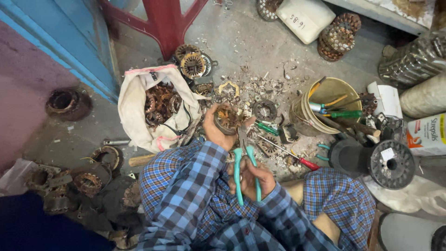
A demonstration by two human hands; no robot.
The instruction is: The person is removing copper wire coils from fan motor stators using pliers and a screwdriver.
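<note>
Head view, looking down at the concrete floor (260, 42) between my knees, both sleeves in blue check

Left hand (214, 130): grip closed round the side of a small round motor stator (227, 118), held up off the floor, near the middle of the floor in view, just beside the open cloth sack. Fingers wrapped over the far rim, thumb side toward me

Right hand (253, 179): grip closed on the teal handles of a pair of pliers (244, 158), handles squeezed near together. The nose points up at the near edge of the stator; whether the tips have hold of wire I cannot tell, the spot is too small and dark

How far along, as a judgement: the stator in hand seems part-stripped. A tuft of brownish copper winding shows on its face, so wire is left in it. Pale scraps and chips lie thick on the floor just beyond it. The white cloth sack (155, 109), toward the left edge of the floor, holds a heap of rusty wound pieces. Several more stators lie at the top edge of the floor and by my left knee, so I judge the bulk is not done

Look of the thing: dark laminated ring, rusty, dull copper bunched at the centre, grimy all over

Nearby: red-handled screwdriver (297, 158) just right of the pliers, bucket of tools (332, 88) further right, black spool (392, 163) near the right edge
</note>
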